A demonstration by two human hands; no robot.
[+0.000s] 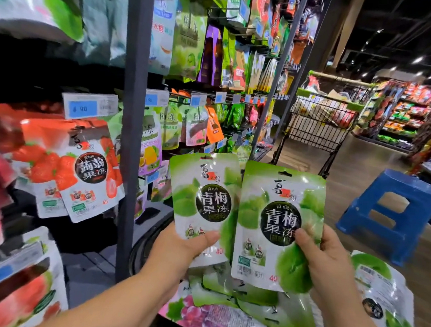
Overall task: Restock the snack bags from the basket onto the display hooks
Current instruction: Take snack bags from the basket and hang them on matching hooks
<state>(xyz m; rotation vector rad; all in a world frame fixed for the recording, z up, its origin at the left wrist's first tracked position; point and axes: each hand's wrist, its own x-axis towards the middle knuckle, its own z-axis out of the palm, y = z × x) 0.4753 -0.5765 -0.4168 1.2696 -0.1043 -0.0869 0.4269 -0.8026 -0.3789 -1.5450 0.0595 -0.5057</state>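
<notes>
Room: a supermarket aisle with a wood-look floor, and hook displays crowded with hanging snack bags on the left.
Rack: a dark upright post splits the display. Strawberry jelly bags hang left of it under a blue price tag.
Left hand: the left hand comes up from the lower edge on a bare forearm. Its thumb lies across the front of a bag's lower edge and its fingers are curled behind, pinching it.
Left bag: this green plum jelly bag is held upright, label facing out, just right of the post. Its hang hole is at the top, on no hook.
Right hand: the right hand is raised to much the same height. Its thumb presses a bag's front near the right side and its fingers wrap behind.
Right bag: a second green plum jelly bag is upright, its left edge meeting the first bag.
Below: more green bags lie heaped under both hands, over a grape-printed bag. What holds them is hidden.
Behind: a loaded shopping cart stands down the aisle, with a blue plastic stool nearer on the right.
</notes>
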